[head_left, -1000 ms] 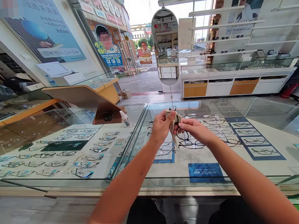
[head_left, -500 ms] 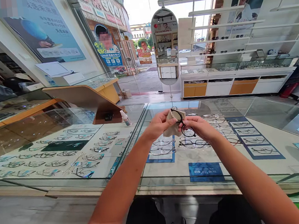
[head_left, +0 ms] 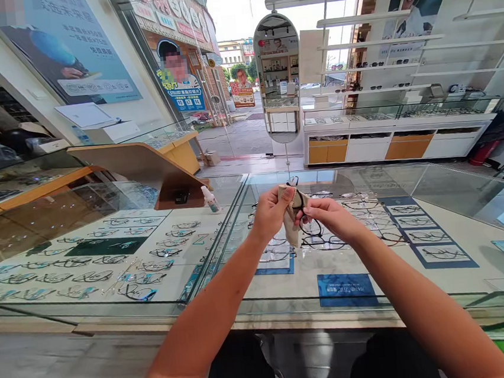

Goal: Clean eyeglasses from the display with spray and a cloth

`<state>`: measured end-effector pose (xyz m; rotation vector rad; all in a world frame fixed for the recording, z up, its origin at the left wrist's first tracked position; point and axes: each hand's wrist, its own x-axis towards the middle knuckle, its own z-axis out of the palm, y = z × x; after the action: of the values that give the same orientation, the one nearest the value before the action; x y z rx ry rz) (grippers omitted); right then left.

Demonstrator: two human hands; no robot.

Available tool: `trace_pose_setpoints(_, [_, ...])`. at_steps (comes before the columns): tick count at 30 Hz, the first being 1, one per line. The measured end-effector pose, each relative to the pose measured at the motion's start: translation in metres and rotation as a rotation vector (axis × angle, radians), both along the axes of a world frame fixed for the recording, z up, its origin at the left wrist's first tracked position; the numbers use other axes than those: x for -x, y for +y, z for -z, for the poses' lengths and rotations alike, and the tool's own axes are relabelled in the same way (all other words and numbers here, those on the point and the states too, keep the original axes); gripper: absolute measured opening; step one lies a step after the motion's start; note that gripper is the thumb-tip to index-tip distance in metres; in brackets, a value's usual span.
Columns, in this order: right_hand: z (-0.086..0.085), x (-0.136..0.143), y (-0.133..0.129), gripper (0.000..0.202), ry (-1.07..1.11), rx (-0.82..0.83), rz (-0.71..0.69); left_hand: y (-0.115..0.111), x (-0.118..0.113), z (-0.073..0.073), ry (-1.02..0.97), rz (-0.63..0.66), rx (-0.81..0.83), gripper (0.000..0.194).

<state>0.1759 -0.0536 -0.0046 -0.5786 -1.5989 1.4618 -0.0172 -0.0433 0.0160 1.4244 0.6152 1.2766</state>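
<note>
Above the glass counter my left hand (head_left: 273, 212) pinches a beige cloth (head_left: 292, 228) around one lens of a pair of dark-framed glasses (head_left: 313, 228). The cloth hangs down below my fingers. My right hand (head_left: 327, 212) grips the same frame near its middle, with the other round lens hanging beneath the fingertips. Part of the frame is hidden by the cloth and fingers. Rows of glasses lie under the glass below both hands.
A small white spray bottle (head_left: 210, 199) stands on the counter (head_left: 263, 307) left of my hands, beside a brown wooden panel (head_left: 143, 170). An oval mirror (head_left: 280, 79) hangs beyond. A blue card (head_left: 346, 290) lies inside the case near the front edge.
The glasses have turned, so the lower lens looks narrower. The cloth now wraps over the upper lens and hangs lower, and my left thumb has moved up.
</note>
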Motion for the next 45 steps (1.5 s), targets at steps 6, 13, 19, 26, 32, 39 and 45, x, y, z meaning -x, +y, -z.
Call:
trace_pose_setpoints(6, [-0.006, -0.01, 0.0, 0.029, -0.019, 0.034, 0.081, 0.007, 0.012, -0.002, 0.02, 0.18, 0.05, 0.051])
trace_pose_setpoints(13, [-0.012, -0.006, -0.005, 0.036, 0.0, 0.063, 0.057, 0.004, 0.008, -0.001, 0.045, 0.163, 0.014, 0.053])
trace_pose_setpoints(19, [-0.005, 0.001, -0.003, 0.036, -0.001, 0.036, -0.001, 0.0, 0.001, 0.003, 0.034, 0.04, -0.004, 0.051])
trace_pose_setpoints(26, [-0.013, -0.004, -0.009, 0.031, -0.001, 0.013, 0.012, -0.016, -0.01, -0.007, -0.014, -0.056, -0.039, 0.057])
trace_pose_setpoints(32, [-0.066, -0.023, -0.008, 0.029, -0.046, -0.017, 0.086, -0.001, -0.013, -0.052, -0.006, 0.177, -0.037, 0.056])
trace_pose_setpoints(39, [-0.156, -0.034, -0.008, 0.03, -0.063, -0.208, 0.168, 0.01, -0.02, -0.133, -0.061, 0.111, -0.205, 0.035])
trace_pose_setpoints(45, [-0.165, -0.028, -0.013, 0.032, -0.121, -0.309, 0.143, 0.001, -0.028, -0.134, -0.1, 0.026, -0.358, 0.041])
